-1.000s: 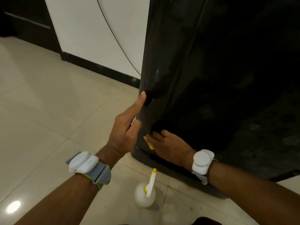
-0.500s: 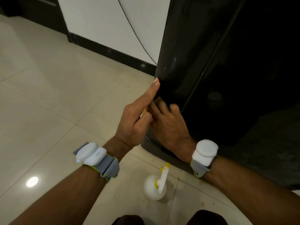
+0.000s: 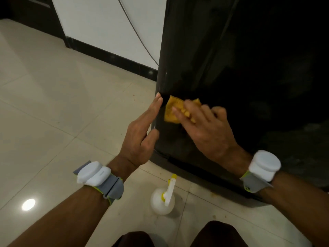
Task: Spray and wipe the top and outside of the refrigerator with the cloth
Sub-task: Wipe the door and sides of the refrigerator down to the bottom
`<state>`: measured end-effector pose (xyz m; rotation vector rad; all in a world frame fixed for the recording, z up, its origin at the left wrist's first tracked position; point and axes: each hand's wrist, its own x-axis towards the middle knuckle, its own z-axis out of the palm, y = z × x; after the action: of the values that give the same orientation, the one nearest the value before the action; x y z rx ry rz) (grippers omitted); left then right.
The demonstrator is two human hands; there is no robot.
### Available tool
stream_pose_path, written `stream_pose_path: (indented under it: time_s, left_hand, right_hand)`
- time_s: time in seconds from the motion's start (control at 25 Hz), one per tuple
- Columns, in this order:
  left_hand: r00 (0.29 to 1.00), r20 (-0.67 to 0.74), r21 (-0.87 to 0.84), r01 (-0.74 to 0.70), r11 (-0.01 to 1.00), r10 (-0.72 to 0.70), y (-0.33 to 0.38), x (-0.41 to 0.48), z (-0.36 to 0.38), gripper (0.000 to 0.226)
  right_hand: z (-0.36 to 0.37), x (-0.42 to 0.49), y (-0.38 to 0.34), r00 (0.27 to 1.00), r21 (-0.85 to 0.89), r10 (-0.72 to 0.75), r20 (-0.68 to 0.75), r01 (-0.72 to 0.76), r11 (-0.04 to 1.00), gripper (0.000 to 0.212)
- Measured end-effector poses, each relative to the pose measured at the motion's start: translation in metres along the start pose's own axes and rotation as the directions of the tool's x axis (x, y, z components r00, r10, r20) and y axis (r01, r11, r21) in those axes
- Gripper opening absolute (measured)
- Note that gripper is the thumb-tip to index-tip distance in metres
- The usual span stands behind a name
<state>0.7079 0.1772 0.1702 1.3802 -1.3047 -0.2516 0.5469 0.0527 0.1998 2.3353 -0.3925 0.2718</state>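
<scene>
Two hands low on the refrigerator (image 3: 249, 68), wiping under way.
Nearest me, at lower centre, the spray bottle (image 3: 162, 200) stands on the floor (image 3: 53, 104), in nobody's grip. Above it my left hand (image 3: 140, 139) lays straight fingers against the refrigerator's corner edge. My right hand (image 3: 204, 129), fingers spread, presses the yellow cloth (image 3: 173, 111) flat on the dark lower panel, mid-frame. I judge only this bottom patch is being wiped; the top is out of view.

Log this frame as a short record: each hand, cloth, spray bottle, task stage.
right hand: presses the yellow cloth against the refrigerator, low down near its corner
left hand: fingers straight, fingertips on the refrigerator corner edge
spray bottle: upright on the tiled floor, untouched
stage: wiping low on the outside; top not in view
</scene>
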Motion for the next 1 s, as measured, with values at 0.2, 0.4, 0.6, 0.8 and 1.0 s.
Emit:
stream_pose_path:
  time_s: [0.2, 0.4, 0.6, 0.8, 1.0]
  left_hand:
    - [0.999, -0.027, 0.082, 0.021, 0.996, -0.019, 0.007, -0.004, 0.001, 0.073]
    - [0.998, 0.054, 0.132, -0.020, 0.991, 0.013, 0.007, -0.020, 0.019, 0.078]
    - [0.998, 0.052, 0.194, -0.033, 0.980, 0.024, 0.007, -0.022, 0.024, 0.078]
    - [0.998, 0.056, 0.223, 0.011, 0.975, -0.024, 0.011, -0.026, 0.036, 0.079]
    - [0.999, 0.036, 0.306, 0.021, 0.952, -0.034, 0.018, -0.025, 0.034, 0.079]
  right_hand:
    - [0.068, -0.037, -0.068, 0.725, -0.156, -0.614, 0.312, 0.677, 0.719, 0.038]
    - [0.070, -0.035, -0.071, 0.777, -0.034, -0.558, 0.290, 0.592, 0.805, 0.027]
    - [0.073, -0.111, -0.019, 0.773, -0.007, -0.552, 0.314, 0.583, 0.812, 0.044]
    - [0.036, -0.028, -0.048, 0.927, 0.044, -0.349, 0.140, 0.346, 0.937, 0.043]
    - [0.031, -0.123, 0.010, 0.866, 0.073, -0.454, 0.209, 0.449, 0.890, 0.033]
